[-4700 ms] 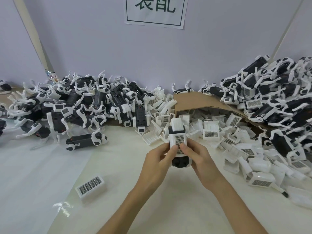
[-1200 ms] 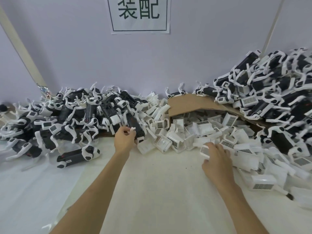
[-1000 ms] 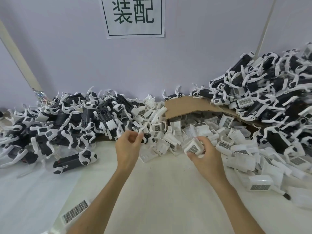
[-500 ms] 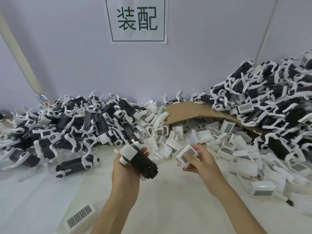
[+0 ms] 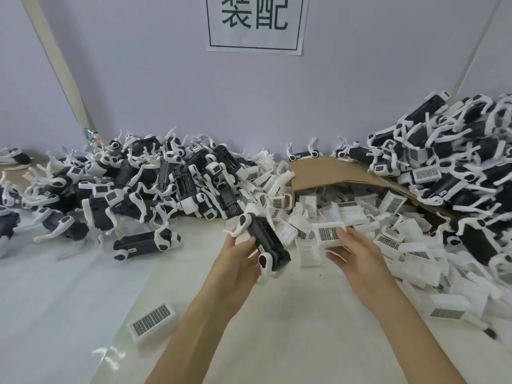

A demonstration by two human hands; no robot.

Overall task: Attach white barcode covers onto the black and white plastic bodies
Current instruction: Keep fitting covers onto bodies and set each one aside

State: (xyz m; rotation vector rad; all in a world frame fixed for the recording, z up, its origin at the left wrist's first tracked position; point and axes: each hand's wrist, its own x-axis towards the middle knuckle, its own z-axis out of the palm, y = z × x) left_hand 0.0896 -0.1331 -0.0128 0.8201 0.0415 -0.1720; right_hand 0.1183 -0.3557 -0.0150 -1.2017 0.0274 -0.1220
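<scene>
My left hand (image 5: 238, 259) grips a black and white plastic body (image 5: 266, 242), held above the table with its long side tilted toward the far left. Just to its right, my right hand (image 5: 357, 253) pinches a white barcode cover (image 5: 328, 234), barcode face toward me. Cover and body are a short gap apart, not touching.
A heap of black and white bodies (image 5: 155, 189) fills the far left; another heap (image 5: 457, 173) rises at the right. Loose white covers (image 5: 360, 217) spill from a tipped cardboard box (image 5: 327, 170). One cover (image 5: 151, 320) lies alone near left, and one body (image 5: 146, 242) lies apart on the white table (image 5: 291, 328).
My left hand took a body from the left heap and my right hand a cover from the spill. Both hands then drew toward each other in front of me.
</scene>
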